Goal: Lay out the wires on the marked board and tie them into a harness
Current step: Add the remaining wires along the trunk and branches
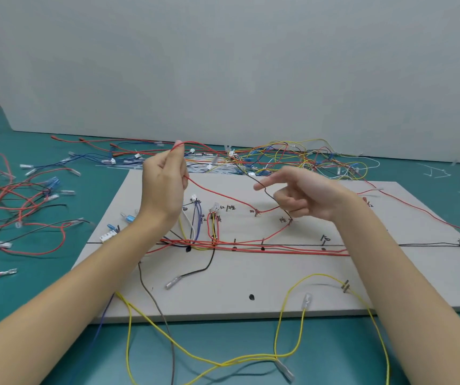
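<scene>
Yellow wire (pixel 279 357): looped off board's near edge onto table (pixel 42 273).
Red wire (pixel 223 194): raised above board (pixel 251 273).
Left hand (pixel 165 187): pinching red wire.
Right hand (pixel 304 197): loosely curled, forefinger extended, holding nothing.

Red wire (pixel 217 193) looped above marked board (pixel 390 273), other wires (pixel 251 247) laid along it

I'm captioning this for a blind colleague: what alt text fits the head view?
A person's left hand pinches a raised red wire above a grey marked board while the right hand hovers beside it, fingers loosely curled. Red wires run along the board's black line; loose wires litter the teal table.
</scene>
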The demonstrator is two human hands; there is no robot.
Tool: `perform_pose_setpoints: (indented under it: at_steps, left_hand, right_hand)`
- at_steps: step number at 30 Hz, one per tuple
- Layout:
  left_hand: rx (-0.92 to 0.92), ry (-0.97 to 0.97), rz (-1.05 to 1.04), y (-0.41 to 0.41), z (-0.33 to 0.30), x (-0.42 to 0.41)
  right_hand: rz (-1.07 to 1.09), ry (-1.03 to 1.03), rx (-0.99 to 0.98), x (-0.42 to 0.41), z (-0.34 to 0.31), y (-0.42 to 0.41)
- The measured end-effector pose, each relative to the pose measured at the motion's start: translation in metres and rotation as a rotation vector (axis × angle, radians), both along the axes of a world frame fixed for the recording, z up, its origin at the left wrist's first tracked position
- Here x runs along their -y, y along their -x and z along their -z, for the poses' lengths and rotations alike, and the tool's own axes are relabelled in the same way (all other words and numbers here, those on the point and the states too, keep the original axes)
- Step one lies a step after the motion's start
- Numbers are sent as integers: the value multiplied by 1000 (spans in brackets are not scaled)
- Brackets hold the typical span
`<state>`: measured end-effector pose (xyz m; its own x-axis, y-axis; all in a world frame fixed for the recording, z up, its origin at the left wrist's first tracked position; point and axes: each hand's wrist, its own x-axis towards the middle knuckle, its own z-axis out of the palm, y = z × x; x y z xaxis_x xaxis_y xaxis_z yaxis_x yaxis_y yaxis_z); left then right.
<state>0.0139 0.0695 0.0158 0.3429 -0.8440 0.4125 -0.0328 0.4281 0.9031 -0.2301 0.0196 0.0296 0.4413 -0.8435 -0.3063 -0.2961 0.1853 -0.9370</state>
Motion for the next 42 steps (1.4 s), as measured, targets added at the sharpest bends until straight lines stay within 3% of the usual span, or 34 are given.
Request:
perform_pose_setpoints:
  at_steps: [6,8,23,31,37,42]
  left_hand:
    - [45,3,8,1,0,1]
    - [48,-5,12,1,2,0]
    - [-20,-62,35,1,6,-3]
    - [17,74,28,-3,-6,-14]
    - [218,180,-76,-2,-31,-32]
    - [392,369,24,10,-57,-63]
  right_hand:
    - [-20,240,-497,-13,-8,31]
    - [-23,267,-574,-16,-4,33]
    - [106,416,-491,-32,9,28]
    - [211,401,-330,-38,20,27]
    - [177,478,-503,-37,22,23]
    - [132,548,-647,-37,19,16]
